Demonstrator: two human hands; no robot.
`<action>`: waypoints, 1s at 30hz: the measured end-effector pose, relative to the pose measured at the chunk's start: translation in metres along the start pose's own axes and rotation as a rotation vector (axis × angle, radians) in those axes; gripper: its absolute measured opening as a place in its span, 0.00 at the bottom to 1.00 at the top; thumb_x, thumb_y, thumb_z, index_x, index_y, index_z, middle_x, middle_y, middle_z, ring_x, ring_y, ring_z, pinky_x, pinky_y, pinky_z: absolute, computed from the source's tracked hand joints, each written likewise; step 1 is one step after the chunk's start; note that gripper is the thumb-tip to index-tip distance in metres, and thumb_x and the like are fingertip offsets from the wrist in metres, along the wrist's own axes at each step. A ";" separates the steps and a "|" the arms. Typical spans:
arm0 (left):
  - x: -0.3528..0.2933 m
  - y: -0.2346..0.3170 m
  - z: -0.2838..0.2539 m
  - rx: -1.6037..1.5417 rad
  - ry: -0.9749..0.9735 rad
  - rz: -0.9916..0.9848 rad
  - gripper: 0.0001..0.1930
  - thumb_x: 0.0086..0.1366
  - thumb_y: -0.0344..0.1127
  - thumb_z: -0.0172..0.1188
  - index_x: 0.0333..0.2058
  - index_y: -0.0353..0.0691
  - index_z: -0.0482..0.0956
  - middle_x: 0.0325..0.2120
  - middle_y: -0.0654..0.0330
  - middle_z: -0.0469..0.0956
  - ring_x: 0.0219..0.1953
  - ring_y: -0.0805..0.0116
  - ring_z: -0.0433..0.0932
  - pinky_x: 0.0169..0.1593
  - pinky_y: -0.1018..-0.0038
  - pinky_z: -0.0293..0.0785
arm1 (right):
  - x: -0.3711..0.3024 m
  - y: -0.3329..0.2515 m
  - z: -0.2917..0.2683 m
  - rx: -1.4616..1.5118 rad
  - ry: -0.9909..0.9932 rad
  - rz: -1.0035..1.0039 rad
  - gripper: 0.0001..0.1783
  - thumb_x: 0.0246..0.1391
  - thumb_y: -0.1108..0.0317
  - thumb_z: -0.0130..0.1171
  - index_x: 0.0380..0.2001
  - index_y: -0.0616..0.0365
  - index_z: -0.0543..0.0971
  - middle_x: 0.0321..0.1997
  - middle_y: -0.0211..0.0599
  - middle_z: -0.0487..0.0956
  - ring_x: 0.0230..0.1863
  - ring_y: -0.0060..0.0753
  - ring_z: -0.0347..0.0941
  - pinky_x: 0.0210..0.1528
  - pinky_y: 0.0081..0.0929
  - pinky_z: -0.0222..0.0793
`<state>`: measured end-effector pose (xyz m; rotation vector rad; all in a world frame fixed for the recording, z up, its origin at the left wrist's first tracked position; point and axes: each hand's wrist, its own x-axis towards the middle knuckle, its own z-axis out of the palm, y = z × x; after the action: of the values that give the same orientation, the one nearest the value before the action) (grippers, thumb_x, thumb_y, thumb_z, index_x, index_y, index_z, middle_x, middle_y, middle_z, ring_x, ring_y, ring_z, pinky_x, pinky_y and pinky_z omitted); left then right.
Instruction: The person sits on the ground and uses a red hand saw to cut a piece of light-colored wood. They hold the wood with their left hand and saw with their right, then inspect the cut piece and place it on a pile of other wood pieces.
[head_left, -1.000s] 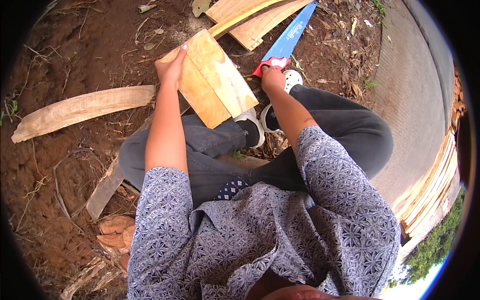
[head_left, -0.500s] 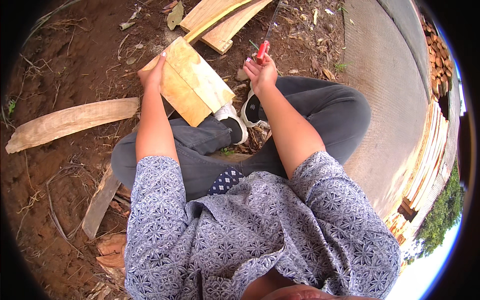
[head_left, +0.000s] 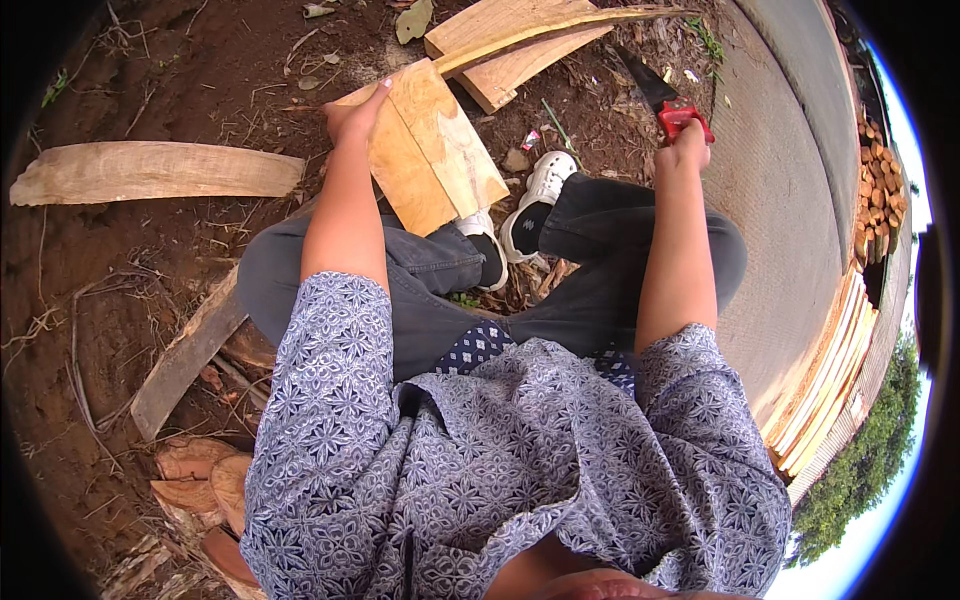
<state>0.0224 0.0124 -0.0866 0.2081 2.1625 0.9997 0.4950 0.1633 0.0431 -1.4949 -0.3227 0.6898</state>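
My left hand (head_left: 352, 122) is closed on the far left edge of a flat, pale wooden board (head_left: 430, 145), its thumb lying on top. A straight line or seam runs along the board, which is tilted above my left shoe. Out to the right, my right hand (head_left: 684, 150) is wrapped around the red handle of a handsaw (head_left: 648, 84). The saw's dark blade points forward and left over the ground, apart from the board.
A long curved strip of wood (head_left: 540, 27) lies across other boards (head_left: 510, 72) ahead. Another plank (head_left: 160, 172) rests on the soil at left. Split wood pieces (head_left: 190, 458) lie near left. On the right are a paved strip (head_left: 775, 200) and stacked timber (head_left: 825, 375).
My right hand has swung right with the saw, its fingers now closed around the handle instead of partly spread. My left hand still holds the board; the whole view has shifted slightly.
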 end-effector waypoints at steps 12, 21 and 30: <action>0.005 -0.008 0.001 -0.022 0.001 0.035 0.63 0.38 0.60 0.86 0.64 0.27 0.60 0.62 0.39 0.71 0.63 0.46 0.74 0.67 0.60 0.70 | -0.156 -0.080 0.013 -0.136 -0.659 -0.528 0.11 0.68 0.64 0.60 0.39 0.62 0.81 0.33 0.35 0.84 0.34 0.22 0.78 0.38 0.21 0.73; 0.015 -0.012 0.000 -0.064 0.012 0.017 0.64 0.39 0.57 0.87 0.66 0.26 0.58 0.63 0.40 0.70 0.64 0.48 0.72 0.68 0.61 0.68 | -0.227 0.004 -0.001 -0.326 -1.300 -0.215 0.28 0.67 0.65 0.63 0.67 0.58 0.73 0.40 0.29 0.81 0.38 0.19 0.78 0.43 0.22 0.75; -0.001 -0.001 -0.006 -0.009 0.024 0.019 0.63 0.42 0.58 0.85 0.66 0.22 0.59 0.63 0.40 0.69 0.64 0.51 0.72 0.67 0.61 0.70 | -0.222 0.052 -0.024 -0.533 -1.303 -0.192 0.32 0.65 0.62 0.64 0.69 0.59 0.71 0.58 0.47 0.83 0.58 0.32 0.79 0.61 0.30 0.70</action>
<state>0.0191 0.0079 -0.0843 0.2135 2.1806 1.0274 0.3265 0.0083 0.0382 -1.2575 -1.7144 1.4290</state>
